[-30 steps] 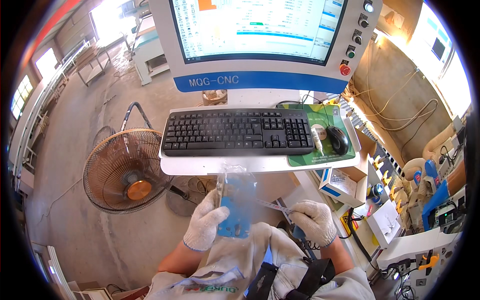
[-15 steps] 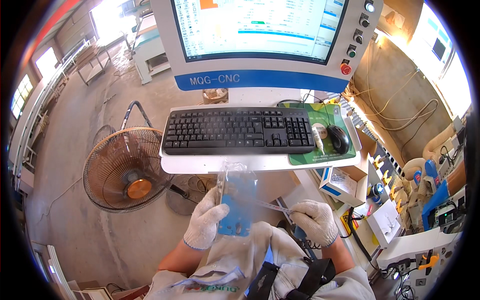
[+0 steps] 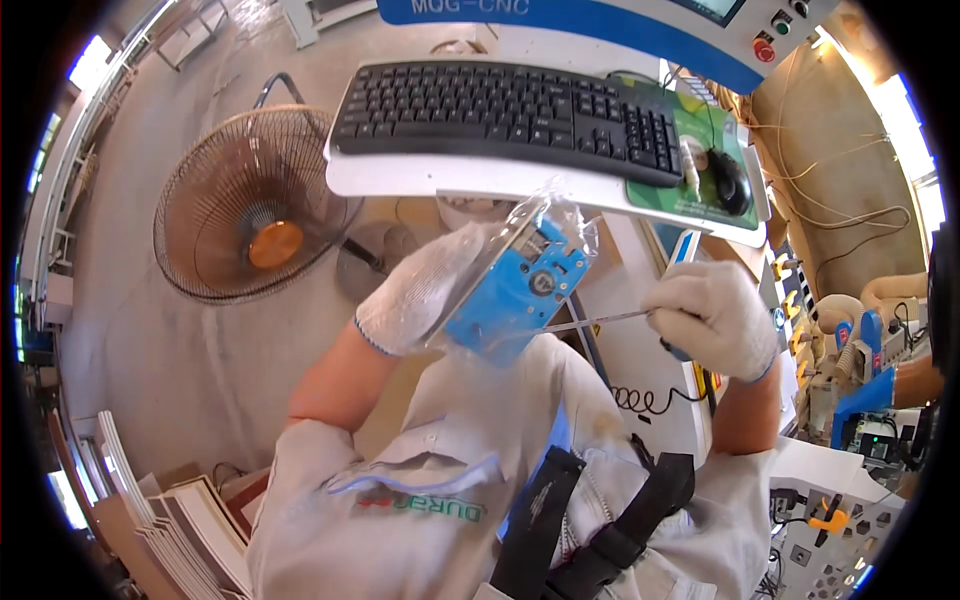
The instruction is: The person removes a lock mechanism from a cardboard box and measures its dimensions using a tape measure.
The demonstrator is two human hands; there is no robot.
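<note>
My left hand (image 3: pixel 418 290), in a white knit glove, grips a flat blue mechanical part (image 3: pixel 515 300) along its left side. Clear plastic bag film (image 3: pixel 580 215) wraps the part, which lies tilted and shows holes, slots and a round dark piece. My right hand (image 3: pixel 718 312), also gloved, is closed on a tape measure. Its narrow blade (image 3: pixel 605 320) runs left to the bag's lower right edge; whether it touches the part is unclear. Most of the tape's case is hidden under the right hand, with a dark bluish bit showing below the fingers.
Ahead, a white shelf (image 3: pixel 400 178) carries a black keyboard (image 3: pixel 500 108) and a mouse (image 3: pixel 730 183) on a green mat. A control panel (image 3: pixel 600 18) stands above it. To the left is a floor fan (image 3: pixel 240 215); stacked boards (image 3: pixel 190 525) are at lower left. A coiled cord (image 3: pixel 645 402) hangs at right.
The view has tipped downward, so the screen has mostly left the picture. Both hands are higher in it, and the bagged part has turned from upright to tilted, its top leaning right.
</note>
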